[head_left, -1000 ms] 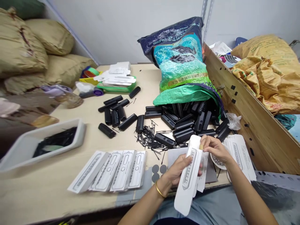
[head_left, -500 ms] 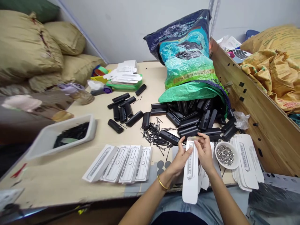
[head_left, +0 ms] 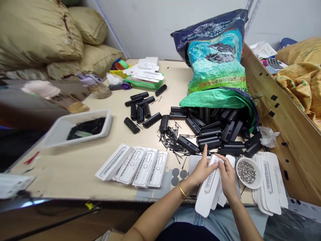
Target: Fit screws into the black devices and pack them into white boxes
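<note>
A: What is on the table's left?
B: A white tray [head_left: 77,140] of black parts, then four printed boxes [head_left: 145,169] lying overlapped in a row, and a loose heap of black pins [head_left: 173,139].

A: And the hands?
B: A worker's left hand [head_left: 202,170], gold bangle [head_left: 182,190] at the wrist, presses its thumb on a white carton [head_left: 204,199], index finger lifted clear; its other fingers are partly hidden. The carton tilts over the table's near edge, its upper end pinched by the right hand's [head_left: 227,175] thumb and fingers, above the worker's lap.

A: Farther right?
B: A bowl [head_left: 259,177] of small metal pieces, just beside stacked flat cartons [head_left: 268,180].
</note>
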`<state>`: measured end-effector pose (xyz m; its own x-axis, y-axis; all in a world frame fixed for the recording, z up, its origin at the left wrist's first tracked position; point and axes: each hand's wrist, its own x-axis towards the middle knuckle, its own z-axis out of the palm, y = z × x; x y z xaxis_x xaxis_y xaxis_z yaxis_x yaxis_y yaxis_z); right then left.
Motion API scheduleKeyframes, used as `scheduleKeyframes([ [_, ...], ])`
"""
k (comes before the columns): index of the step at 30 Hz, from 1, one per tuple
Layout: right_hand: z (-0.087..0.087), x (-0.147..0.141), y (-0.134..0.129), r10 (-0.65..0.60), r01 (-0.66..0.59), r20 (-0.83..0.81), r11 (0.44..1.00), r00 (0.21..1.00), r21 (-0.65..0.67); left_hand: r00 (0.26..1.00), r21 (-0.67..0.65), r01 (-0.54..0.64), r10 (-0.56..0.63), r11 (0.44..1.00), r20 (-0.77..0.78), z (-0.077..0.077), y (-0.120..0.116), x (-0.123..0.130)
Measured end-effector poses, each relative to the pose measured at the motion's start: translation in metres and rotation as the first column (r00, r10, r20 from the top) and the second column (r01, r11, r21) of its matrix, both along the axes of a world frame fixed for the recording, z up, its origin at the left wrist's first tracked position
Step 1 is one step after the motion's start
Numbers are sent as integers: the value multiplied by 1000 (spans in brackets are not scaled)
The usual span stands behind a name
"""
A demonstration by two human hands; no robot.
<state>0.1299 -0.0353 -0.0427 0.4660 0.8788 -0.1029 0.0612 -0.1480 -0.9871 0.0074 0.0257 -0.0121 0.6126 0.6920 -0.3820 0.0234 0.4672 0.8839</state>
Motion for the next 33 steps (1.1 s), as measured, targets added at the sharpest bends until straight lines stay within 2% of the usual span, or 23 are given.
scheduleKeyframes([
  [2,-4,6,-2,-7,7,29,1000,1000,-10,998,-7,-50,50,999,39,-4,-5,-6],
  [3,-5,8,2,-37,37,30,999,999,2,996,44,-65,63,997,59,-6,-7,-12],
  [5,-7,7,18,-95,94,35,995,995,38,996,300,-60,39,952,75,-11,-10,-28],
  [6,-7,3,29,-87,85,48,995,995,50,998,474,-40,12,880,61,-12,-11,-37],
  [8,-5,-14,55,50,-56,141,998,989,40,999,750,-32,27,661,19,-13,-9,-54],
  [9,-4,-26,68,176,-182,225,983,958,8,995,816,-64,96,574,11,-12,-6,-62],
  [10,-3,-38,80,288,-294,355,955,890,-37,979,840,-114,205,530,3,-10,-3,-68],
  [11,-3,-50,91,358,-357,513,928,780,-105,941,835,-169,338,524,-22,-7,1,-73],
  [13,-6,-67,108,456,-416,719,874,525,-251,826,768,-254,545,588,-144,-1,9,-83],
  [14,-9,-70,115,478,-420,758,858,443,-296,781,724,-265,582,637,-225,1,13,-86],
  [15,-11,-68,119,490,-422,762,851,423,-312,753,686,-257,586,681,-299,3,16,-90],
  [16,-13,-62,121,484,-422,740,858,468,-294,740,660,-231,570,715,-359,3,18,-92],
  [18,-10,-37,119,394,-375,626,911,673,-170,723,642,-122,511,757,-464,2,20,-95],
  [20,2,-3,108,251,-276,453,961,855,-11,691,640,27,449,768,-567,-1,21,-92],
  [21,12,14,99,213,-256,395,965,894,58,679,637,105,413,764,-607,-2,21,-89],
  [23,36,35,80,300,-358,395,930,868,80,691,640,233,339,733,-639,-2,20,-77],
  [25,57,36,64,548,-603,469,797,693,-40,753,654,314,239,688,-613,0,20,-63],
  [26,64,32,59,613,-662,490,744,620,-94,793,663,325,187,675,-580,2,19,-57],
  [27,66,25,56,617,-675,514,731,595,-96,830,669,316,145,673,-538,4,19,-52],
  [29,60,14,56,539,-617,546,785,642,-50,882,674,242,131,698,-453,8,19,-49],
  [31,42,10,61,427,-477,602,874,674,-86,888,675,128,218,727,-404,9,20,-53],
  [32,31,10,64,419,-419,649,893,635,-166,878,674,79,268,734,-396,10,21,-57],
  [33,20,10,67,456,-374,699,884,551,-282,866,672,38,311,739,-391,10,21,-60],
])
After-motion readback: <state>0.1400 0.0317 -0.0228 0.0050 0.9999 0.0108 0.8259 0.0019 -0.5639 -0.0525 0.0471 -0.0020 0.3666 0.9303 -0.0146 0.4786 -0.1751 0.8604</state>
